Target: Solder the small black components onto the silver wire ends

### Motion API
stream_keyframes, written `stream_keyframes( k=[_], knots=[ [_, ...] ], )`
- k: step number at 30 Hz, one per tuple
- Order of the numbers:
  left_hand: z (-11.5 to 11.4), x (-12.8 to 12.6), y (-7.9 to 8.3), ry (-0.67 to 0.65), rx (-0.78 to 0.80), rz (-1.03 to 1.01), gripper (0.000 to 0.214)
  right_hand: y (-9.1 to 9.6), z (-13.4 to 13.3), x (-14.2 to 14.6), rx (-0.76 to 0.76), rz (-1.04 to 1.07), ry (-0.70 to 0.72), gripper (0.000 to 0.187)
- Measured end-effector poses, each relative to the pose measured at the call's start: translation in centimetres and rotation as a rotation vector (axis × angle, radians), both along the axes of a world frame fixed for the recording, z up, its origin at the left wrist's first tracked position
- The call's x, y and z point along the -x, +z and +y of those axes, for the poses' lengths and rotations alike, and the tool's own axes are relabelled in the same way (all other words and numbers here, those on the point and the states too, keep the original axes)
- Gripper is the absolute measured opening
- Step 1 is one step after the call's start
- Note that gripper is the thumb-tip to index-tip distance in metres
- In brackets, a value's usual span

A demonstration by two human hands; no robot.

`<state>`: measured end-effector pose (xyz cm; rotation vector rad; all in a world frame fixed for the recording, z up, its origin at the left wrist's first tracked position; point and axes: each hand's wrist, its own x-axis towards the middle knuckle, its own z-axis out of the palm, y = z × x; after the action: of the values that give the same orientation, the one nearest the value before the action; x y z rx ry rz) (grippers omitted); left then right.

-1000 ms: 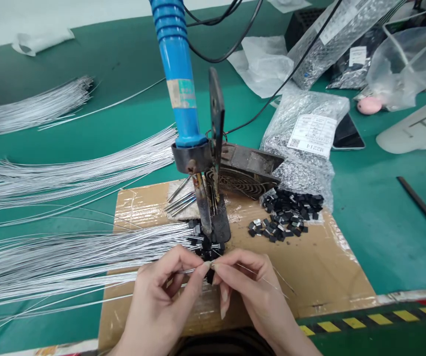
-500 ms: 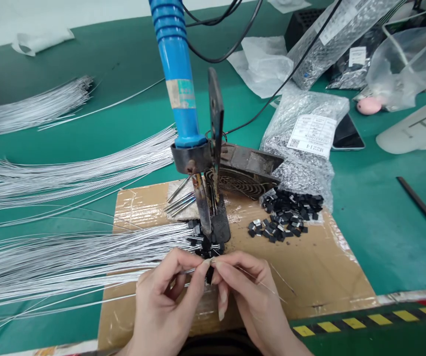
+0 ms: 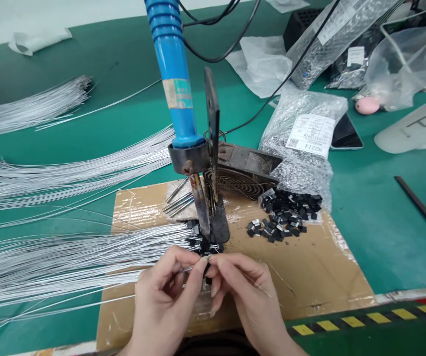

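My left hand (image 3: 168,299) and my right hand (image 3: 244,296) meet fingertip to fingertip just below the tip of a blue-handled soldering iron (image 3: 177,99) clamped upright in a dark stand (image 3: 218,222). Between the pinched fingers sits a small black component (image 3: 207,269). My left hand also pinches a thin silver wire (image 3: 186,270), and a fine wire (image 3: 260,289) crosses my right hand. Both hands work over a taped cardboard sheet (image 3: 320,277). Several wired black components lie at the stand's foot (image 3: 198,237).
Bundles of silver wires (image 3: 68,257) fan across the green table on the left. A pile of black components (image 3: 285,217) lies on the cardboard, with a small fan (image 3: 246,173) and a labelled bubble bag (image 3: 305,143) behind. Plastic bags, a phone and cables fill the far right.
Both hands have shifted slightly left and up toward the iron's tip, fingertips still pinched together. The view has also drifted a little.
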<state>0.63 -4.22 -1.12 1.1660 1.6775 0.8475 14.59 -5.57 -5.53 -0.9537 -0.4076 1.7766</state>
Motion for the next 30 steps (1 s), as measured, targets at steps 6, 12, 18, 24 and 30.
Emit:
stream_keyframes(
  k=[6,12,18,24,30],
  knots=[
    [0.6,0.2,0.5,0.008,0.021,0.017,0.008,-0.5,1.0,-4.9,-0.409,-1.118,-0.193,0.014],
    [0.7,0.5,0.7,-0.033,0.012,0.095,0.014,-2.1,2.2,-6.5,-0.646,-1.705,-0.118,0.007],
    [0.7,0.6,0.8,-0.073,0.0,0.16,0.017,-2.0,1.9,-6.2,-0.728,-1.735,-0.112,0.008],
    [0.7,0.6,0.8,-0.07,0.019,0.19,0.015,-1.5,1.9,-6.5,-0.73,-1.714,-0.036,0.006],
    [0.7,0.7,0.7,-0.067,0.024,0.187,0.02,-0.5,1.9,-6.5,-0.771,-1.805,-0.04,0.011]
  ],
)
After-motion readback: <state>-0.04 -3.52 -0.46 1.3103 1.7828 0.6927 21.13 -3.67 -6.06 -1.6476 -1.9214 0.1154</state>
